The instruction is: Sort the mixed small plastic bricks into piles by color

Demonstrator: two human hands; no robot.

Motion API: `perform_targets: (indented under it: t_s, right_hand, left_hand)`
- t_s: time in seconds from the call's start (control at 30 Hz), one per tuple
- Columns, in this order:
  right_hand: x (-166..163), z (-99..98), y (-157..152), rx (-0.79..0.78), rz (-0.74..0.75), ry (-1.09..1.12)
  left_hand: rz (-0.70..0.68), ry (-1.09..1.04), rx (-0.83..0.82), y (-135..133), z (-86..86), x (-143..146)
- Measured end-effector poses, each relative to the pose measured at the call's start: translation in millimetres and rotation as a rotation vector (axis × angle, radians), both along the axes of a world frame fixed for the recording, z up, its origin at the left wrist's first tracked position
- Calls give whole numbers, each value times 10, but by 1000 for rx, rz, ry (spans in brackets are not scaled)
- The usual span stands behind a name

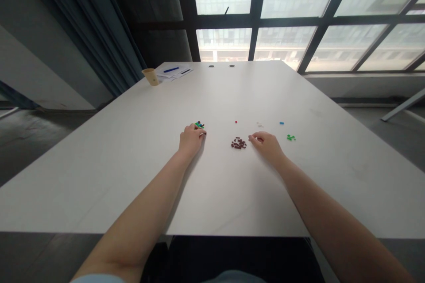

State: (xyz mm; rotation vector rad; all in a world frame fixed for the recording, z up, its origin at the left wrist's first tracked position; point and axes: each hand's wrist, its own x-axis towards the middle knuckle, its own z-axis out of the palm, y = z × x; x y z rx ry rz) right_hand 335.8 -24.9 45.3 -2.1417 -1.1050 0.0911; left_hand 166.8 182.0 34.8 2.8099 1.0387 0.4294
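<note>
My left hand [190, 139] rests on the white table [133, 177], fingers curled round a small build of green, blue and dark bricks [199, 125]. My right hand [267, 146] lies to the right, its fingers pinched together just beside a small heap of dark brown bricks [238, 143]; whether a brick is in the pinch is too small to see. A green piece [291, 137] lies right of that hand.
Tiny loose pieces dot the table beyond my hands: a red one [236, 121], a blue one [281, 122], pale ones [259, 124]. At the far left corner stand a paper cup [150, 76] and papers with pens [174, 71]. Large windows rise behind.
</note>
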Motion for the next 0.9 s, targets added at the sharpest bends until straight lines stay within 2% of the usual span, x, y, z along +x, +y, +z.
perform_targets:
  t_s: [0.27, 0.47, 0.57, 0.77, 0.83, 0.9]
  right_hand:
    - [3, -14, 6, 7, 8, -4]
    - [-1, -3, 1, 10, 6, -8]
    - [-1, 3, 1, 18, 10, -19]
    - [-7, 14, 1, 19, 36, -43]
    - [-13, 20, -2, 21, 40, -40]
    - [-20, 27, -4, 24, 44, -33]
  left_hand:
    - [-37, -47, 20, 10, -23, 26]
    - [-72, -172, -92, 8, -9, 37]
    - [-140, -346, -336, -74, 68, 55]
    - [-316, -655, -1109, -429, 244, 73]
    - [-390, -676, -1264, -530, 285, 70]
    - [-483, -664, -1313, -599, 325, 64]
